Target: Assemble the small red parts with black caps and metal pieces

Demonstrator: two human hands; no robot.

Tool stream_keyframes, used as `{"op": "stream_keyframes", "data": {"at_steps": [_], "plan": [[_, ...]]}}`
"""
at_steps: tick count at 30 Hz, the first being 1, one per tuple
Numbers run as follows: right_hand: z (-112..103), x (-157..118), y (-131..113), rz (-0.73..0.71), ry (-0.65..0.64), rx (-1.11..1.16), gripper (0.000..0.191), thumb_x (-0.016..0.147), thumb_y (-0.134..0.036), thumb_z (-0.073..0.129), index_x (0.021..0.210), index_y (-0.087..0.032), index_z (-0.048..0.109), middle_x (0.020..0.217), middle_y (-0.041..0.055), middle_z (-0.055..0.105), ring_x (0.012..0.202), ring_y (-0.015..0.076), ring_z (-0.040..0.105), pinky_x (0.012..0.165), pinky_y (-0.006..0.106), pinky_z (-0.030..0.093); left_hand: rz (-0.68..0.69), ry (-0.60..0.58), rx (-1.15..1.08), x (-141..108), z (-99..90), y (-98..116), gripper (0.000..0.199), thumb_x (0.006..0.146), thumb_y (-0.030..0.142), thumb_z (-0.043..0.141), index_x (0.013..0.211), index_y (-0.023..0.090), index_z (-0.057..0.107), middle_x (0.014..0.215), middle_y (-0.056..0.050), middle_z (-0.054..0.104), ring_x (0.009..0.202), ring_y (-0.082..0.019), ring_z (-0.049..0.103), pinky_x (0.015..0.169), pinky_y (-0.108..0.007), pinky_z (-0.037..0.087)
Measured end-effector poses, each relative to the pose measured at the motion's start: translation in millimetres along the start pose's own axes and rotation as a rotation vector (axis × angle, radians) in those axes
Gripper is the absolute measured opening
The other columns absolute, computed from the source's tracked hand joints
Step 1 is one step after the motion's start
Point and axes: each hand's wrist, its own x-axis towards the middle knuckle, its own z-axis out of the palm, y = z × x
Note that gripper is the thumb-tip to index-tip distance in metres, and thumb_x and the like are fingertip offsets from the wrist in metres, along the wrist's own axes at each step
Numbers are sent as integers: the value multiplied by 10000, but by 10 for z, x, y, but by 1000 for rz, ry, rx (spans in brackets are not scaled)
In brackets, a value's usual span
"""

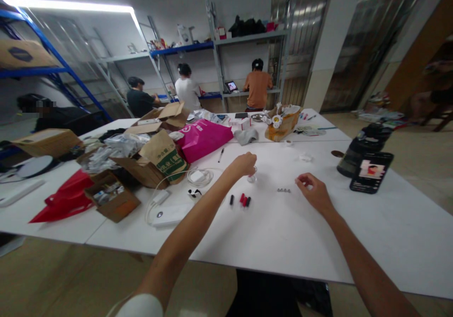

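My left hand (pixel 247 164) is closed above a small clear container (pixel 252 175) on the white table; what its fingers hold, if anything, is hidden. Further right, my right hand (pixel 313 189) hovers with thumb and fingertips pressed together, and anything between them is too small to make out. Just left of it lies a short row of small grey pieces (pixel 283 190). Nearer the front edge are red and black small tubes (pixel 245 200), with a single black one (pixel 231 200) to their left.
A phone (pixel 371 173) leans against a dark object (pixel 364 147) at the right. Cables (pixel 200 177), a white box (pixel 171 215), open cartons (pixel 112 196) and a pink bag (pixel 205 139) crowd the left. Several people sit beyond the table.
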Motion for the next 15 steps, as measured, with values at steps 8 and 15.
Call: {"op": "stream_keyframes", "data": {"at_steps": [8, 15], "plan": [[8, 8, -7, 6, 4, 8, 353, 924, -582, 649, 921, -230, 677, 901, 48, 739, 791, 182, 644, 801, 345, 521, 112, -96, -172, -7, 8, -120, 329, 805, 136, 697, 1069, 238, 866, 1099, -64, 835, 984, -215, 766, 893, -273, 581], [10, 13, 2, -7, 6, 4, 338, 923, -569, 650, 918, -233, 676, 895, 40, 732, 783, 177, 645, 794, 341, 519, 69, -65, -99, -107, -26, -109, 287, 870, 277, 638, 1028, 213, 869, 1094, -114, 834, 972, -263, 776, 858, -322, 582]]}}
